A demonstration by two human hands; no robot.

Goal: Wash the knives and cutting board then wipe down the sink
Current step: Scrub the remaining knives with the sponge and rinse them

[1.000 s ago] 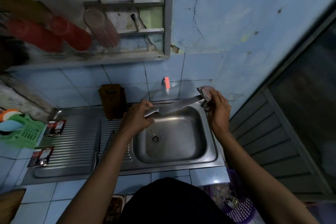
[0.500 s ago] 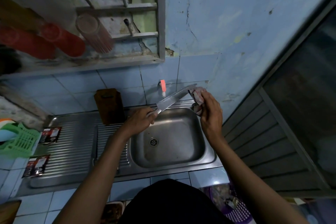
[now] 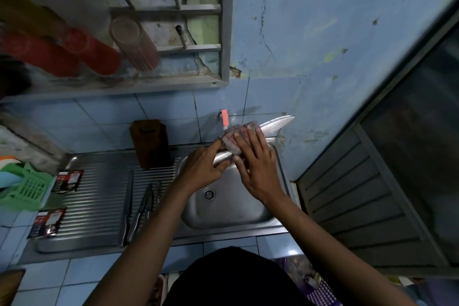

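Currently on the knife-washing step: left hand (image 3: 202, 169) is closed around the handle of a large knife (image 3: 275, 125), held over the back edge of the sink (image 3: 248, 213), blade angled up and away toward the tiled wall right of the tap (image 3: 224, 119). Right hand (image 3: 255, 164) is clamped around a folded cloth (image 3: 232, 140), white with a red check, wrapped over the blade near the handle. Blade is broad, polished steel tapering to a point; the bare tip half sticks out beyond the cloth. Sink is a brushed stainless basin with rounded corners and a central drain (image 3: 209, 194), and looks dry; no water visible from the tap. Left of the sink, on the ribbed steel drainboard (image 3: 99, 194), lie several slim dark-handled knives (image 3: 139, 208), and a brown wooden cutting board (image 3: 151, 143) stands upright against the wall behind them. Next move, my read: slide the cloth out toward the tip, spine side, fingers off the edge; wet steel will be slick. Board and sink wipe look pending.
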